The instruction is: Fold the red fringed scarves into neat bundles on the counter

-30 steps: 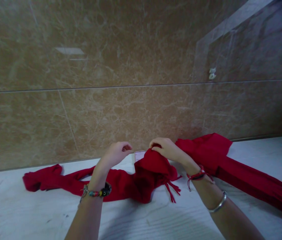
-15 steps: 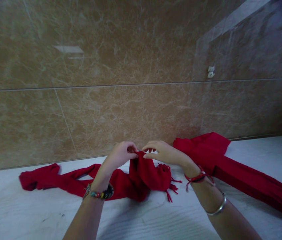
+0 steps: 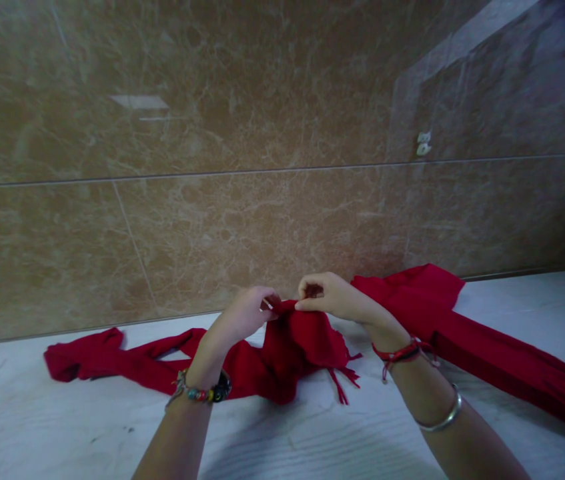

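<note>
A red scarf (image 3: 282, 373) with a fringed end lies bunched and twisted along the white surface. My left hand (image 3: 252, 311) pinches its raised upper edge between thumb and fingers. Just to the right, my right hand (image 3: 329, 297) grips the same edge, thumb and curled fingertips together. Between the two hands a short stretch of the edge is held up, and the cloth drapes down from it. The fringe (image 3: 345, 380) hangs at the right end, below my right hand. Toward the left, the rest of the scarf trails off in loose folds.
Another length of red cloth (image 3: 502, 360) lies at the right, behind and beyond my right forearm. The white wood-grain surface (image 3: 87, 433) ends against a brown marble-tiled wall (image 3: 242, 227). A small white fixture (image 3: 423, 143) sits on the wall.
My right hand has moved slightly right and up, away from my left hand, with the scarf's edge. The edge between the hands is now more spread out, and the fringed end hangs more openly.
</note>
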Available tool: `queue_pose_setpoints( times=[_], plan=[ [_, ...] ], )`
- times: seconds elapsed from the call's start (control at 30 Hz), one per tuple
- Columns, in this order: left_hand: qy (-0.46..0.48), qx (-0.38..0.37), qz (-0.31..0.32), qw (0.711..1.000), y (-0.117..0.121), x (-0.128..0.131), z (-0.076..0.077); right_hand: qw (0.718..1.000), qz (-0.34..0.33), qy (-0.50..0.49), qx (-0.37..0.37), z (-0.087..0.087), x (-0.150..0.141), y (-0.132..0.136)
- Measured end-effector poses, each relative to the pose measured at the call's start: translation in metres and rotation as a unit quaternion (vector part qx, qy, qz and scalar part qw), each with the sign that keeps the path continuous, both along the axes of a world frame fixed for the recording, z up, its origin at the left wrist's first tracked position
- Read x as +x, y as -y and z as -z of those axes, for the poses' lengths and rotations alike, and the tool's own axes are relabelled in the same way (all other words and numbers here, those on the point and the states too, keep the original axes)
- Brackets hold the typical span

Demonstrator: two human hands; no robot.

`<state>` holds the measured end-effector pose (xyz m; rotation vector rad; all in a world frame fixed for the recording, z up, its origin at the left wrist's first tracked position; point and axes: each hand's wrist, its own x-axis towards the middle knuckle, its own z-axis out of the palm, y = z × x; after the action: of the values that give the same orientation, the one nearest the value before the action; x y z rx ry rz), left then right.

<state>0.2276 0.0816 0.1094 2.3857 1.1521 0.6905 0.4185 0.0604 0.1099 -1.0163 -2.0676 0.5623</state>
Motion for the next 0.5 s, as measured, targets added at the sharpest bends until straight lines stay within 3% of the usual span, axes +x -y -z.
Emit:
queue_pose_setpoints(
  times=[0.1, 0.2, 0.37, 0.5],
  plan=[
    [-0.003, -0.031, 0.019, 0.999, -0.004, 0.005, 0.005, 0.997, 0.016, -0.071, -0.006, -0.007, 0.003, 0.004],
    [0.059, -0.048, 0.054, 0.996, -0.004, 0.006, 0.004, 0.990, 0.020, -0.134, -0.041, -0.010, 0.009, 0.004],
    [0.112, -0.076, 0.087, 0.987, 0.005, 0.004, -0.005, 0.968, 0.023, -0.217, -0.124, -0.005, 0.018, -0.003],
    [0.123, -0.137, 0.110, 0.977, 0.005, 0.004, -0.003, 0.959, 0.034, -0.243, -0.145, -0.005, 0.019, -0.005]
  ],
)
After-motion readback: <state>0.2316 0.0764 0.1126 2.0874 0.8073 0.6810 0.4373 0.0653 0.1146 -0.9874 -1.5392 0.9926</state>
